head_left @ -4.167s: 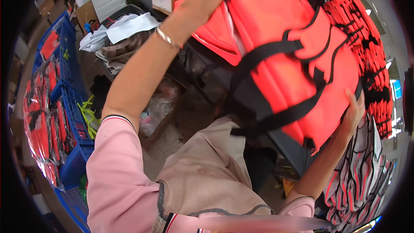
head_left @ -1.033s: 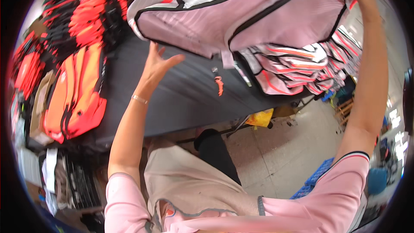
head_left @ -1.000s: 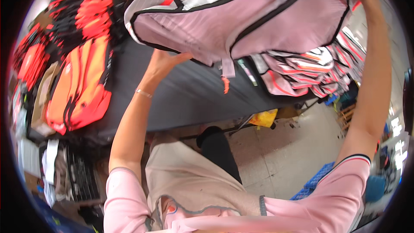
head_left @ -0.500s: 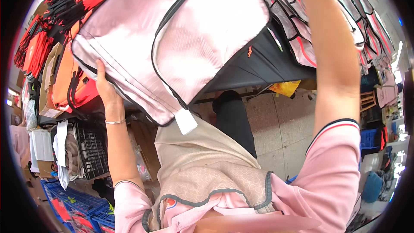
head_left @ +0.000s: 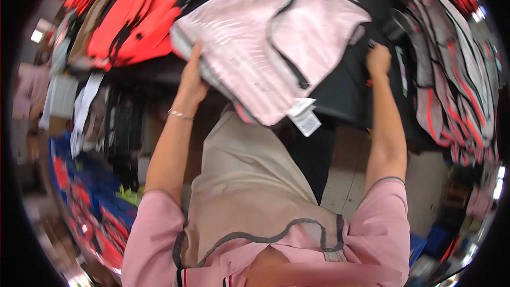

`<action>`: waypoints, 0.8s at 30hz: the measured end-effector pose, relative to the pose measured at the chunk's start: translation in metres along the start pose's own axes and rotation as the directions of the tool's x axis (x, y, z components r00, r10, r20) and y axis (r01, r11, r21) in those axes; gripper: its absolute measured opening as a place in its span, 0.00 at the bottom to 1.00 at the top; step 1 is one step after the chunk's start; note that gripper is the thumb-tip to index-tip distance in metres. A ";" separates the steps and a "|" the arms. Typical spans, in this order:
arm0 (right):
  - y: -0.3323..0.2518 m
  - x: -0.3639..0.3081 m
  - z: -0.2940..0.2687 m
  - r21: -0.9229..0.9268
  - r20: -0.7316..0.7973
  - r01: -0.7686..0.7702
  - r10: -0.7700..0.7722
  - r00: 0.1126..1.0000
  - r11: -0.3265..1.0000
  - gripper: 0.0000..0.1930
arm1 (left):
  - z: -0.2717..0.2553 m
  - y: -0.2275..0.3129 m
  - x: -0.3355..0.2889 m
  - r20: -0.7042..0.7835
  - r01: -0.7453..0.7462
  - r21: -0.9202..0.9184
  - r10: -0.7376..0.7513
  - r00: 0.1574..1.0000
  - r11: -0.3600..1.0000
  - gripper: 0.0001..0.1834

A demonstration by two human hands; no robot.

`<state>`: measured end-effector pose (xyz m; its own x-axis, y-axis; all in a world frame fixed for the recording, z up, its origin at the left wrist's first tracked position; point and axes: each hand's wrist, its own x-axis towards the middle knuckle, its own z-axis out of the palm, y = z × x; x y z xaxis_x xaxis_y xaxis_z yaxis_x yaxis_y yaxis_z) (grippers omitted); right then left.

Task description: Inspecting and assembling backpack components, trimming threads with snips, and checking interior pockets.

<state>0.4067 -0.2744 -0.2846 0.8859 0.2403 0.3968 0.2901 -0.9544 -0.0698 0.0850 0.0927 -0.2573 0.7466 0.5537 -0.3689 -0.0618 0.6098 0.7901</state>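
Observation:
A pale pink fabric piece (head_left: 239, 37) with dark binding lies across the black table in front of me. A curved dark-edged seam runs down it, and white labels (head_left: 305, 117) hang from its near corner. My left hand (head_left: 195, 81) is closed on the left edge of the piece, thumb on top and fingers underneath, partly hidden. To the right of the fabric, my right hand (head_left: 378, 62) is closed in a fist over the black table. A small dark bit shows at its fingertips; blur keeps me from making out what it is.
Bright red-orange fabric pieces with black straps (head_left: 141, 26) lie at the left. Grey pieces with red trim (head_left: 454, 85) are piled at the right. A thin pale tool or pen (head_left: 401, 69) rests on the black table (head_left: 340, 95). Blue crates (head_left: 87, 175) stand lower left.
The fabric piece has come down onto the table and shows more fully. My right arm has drawn back from the far edge to beside the piece. My left hand still holds its left edge.

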 end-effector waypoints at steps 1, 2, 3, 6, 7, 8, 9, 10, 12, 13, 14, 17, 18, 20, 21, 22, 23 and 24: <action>0.000 0.003 0.001 0.025 0.052 -0.100 0.099 0.994 0.995 0.10 | 0.009 0.001 -0.016 0.015 -0.035 -0.009 0.035 0.999 0.999 0.45; 0.022 0.011 0.007 0.023 0.075 -0.126 0.124 0.989 0.992 0.09 | -0.006 -0.004 -0.015 0.073 0.033 -0.050 -0.029 0.997 0.998 0.48; 0.037 0.016 0.013 0.008 0.094 -0.162 0.160 0.983 0.987 0.09 | -0.011 -0.015 -0.015 0.079 0.051 -0.151 -0.040 0.996 0.987 0.45; 0.015 0.020 -0.017 0.417 0.355 -0.352 0.206 0.912 0.838 0.08 | -0.023 -0.028 -0.046 0.078 -0.062 0.007 0.061 0.995 0.998 0.33; 0.021 0.020 -0.027 0.523 0.298 -0.282 0.138 0.945 0.805 0.08 | -0.021 -0.032 -0.053 0.094 -0.055 -0.030 0.058 0.994 0.998 0.33; 0.028 0.025 -0.039 0.629 0.217 -0.132 -0.010 0.976 0.766 0.09 | -0.011 -0.038 -0.053 0.088 -0.097 -0.025 0.099 0.991 0.995 0.36; -0.047 0.003 -0.093 0.704 0.179 -0.131 0.004 0.984 0.698 0.10 | -0.015 -0.039 -0.065 0.028 -0.161 -0.013 0.161 0.986 0.987 0.40; -0.084 -0.012 -0.137 0.682 0.180 -0.106 -0.026 0.983 0.723 0.09 | -0.016 -0.038 -0.068 0.009 -0.174 0.001 0.174 0.985 0.985 0.43; -0.126 -0.043 -0.167 0.733 -0.055 0.236 -0.291 0.955 0.638 0.08 | -0.012 -0.034 -0.059 0.013 -0.196 0.030 0.196 0.980 0.980 0.47; -0.149 -0.063 -0.175 0.795 -0.029 0.284 -0.434 0.901 0.536 0.09 | -0.014 -0.035 -0.052 0.011 -0.192 0.018 0.192 0.981 0.981 0.47; -0.176 -0.090 -0.193 0.793 0.027 0.310 -0.538 0.843 0.525 0.13 | -0.018 -0.038 -0.043 0.011 -0.212 -0.018 0.212 0.977 0.977 0.47; -0.207 -0.138 -0.195 0.708 0.147 0.465 -0.754 0.640 0.532 0.23 | -0.001 -0.040 -0.029 0.020 -0.208 -0.094 0.211 0.977 0.974 0.47; -0.212 -0.145 -0.186 0.701 0.188 0.439 -0.740 0.646 0.561 0.20 | 0.003 -0.040 -0.027 -0.033 -0.226 -0.084 0.224 0.974 0.971 0.48; -0.218 -0.141 -0.182 0.733 0.259 0.315 -0.676 0.690 0.602 0.16 | 0.004 -0.045 -0.022 -0.053 -0.256 -0.087 0.252 0.966 0.963 0.45; -0.222 -0.135 -0.184 0.767 0.297 0.208 -0.624 0.723 0.607 0.14 | 0.005 -0.049 -0.029 -0.054 -0.251 -0.094 0.247 0.967 0.963 0.45; -0.219 -0.126 -0.179 0.816 0.229 0.179 -0.593 0.772 0.549 0.12 | 0.011 -0.053 -0.043 0.015 -0.114 -0.032 0.115 0.993 0.993 0.42; -0.216 -0.118 -0.181 0.855 0.167 0.151 -0.539 0.825 0.496 0.12 | 0.019 -0.057 -0.059 0.080 0.020 0.041 -0.023 0.997 0.999 0.39; -0.219 -0.110 -0.189 0.841 0.204 0.123 -0.520 0.829 0.526 0.12 | 0.030 -0.063 -0.079 0.211 0.050 -0.019 -0.045 0.976 0.999 0.37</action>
<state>0.1774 -0.1254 -0.1403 0.6577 0.7318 0.1787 0.5662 -0.3238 -0.7580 0.0498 -0.0062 -0.2628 0.8715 0.3937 -0.2924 -0.0372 0.6475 0.7611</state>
